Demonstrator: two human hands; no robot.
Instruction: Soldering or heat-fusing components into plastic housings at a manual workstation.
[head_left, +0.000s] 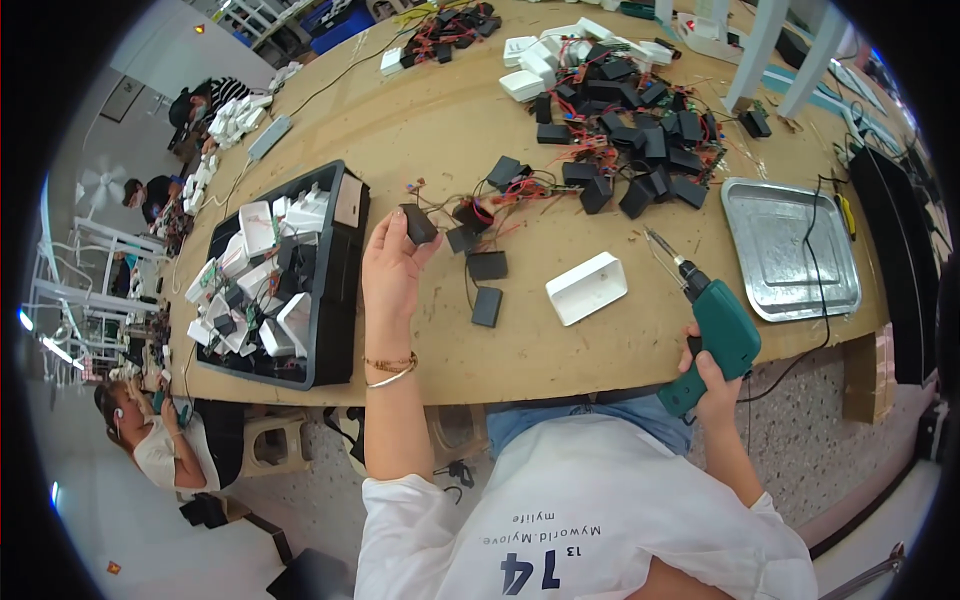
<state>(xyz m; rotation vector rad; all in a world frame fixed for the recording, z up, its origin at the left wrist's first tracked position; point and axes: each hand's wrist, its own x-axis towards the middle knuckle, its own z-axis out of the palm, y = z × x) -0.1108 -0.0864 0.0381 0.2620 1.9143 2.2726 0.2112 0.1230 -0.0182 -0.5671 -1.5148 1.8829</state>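
Note:
My left hand pinches a small black box above the table, just right of the black crate. Thin wires lie close to the box and lead toward several more black boxes on the tabletop. My right hand is wrapped around the handle of a green pistol-shaped soldering gun. Its thin metal tip points up and to the left, over the table. Between my hands, nearer the right one, lies an open white plastic casing, its hollow side showing.
A black crate full of white casings and wired parts stands at left. Black boxes with red wires are heaped at the back right. A metal tray lies right, with a cable across it. Another person sits at far left.

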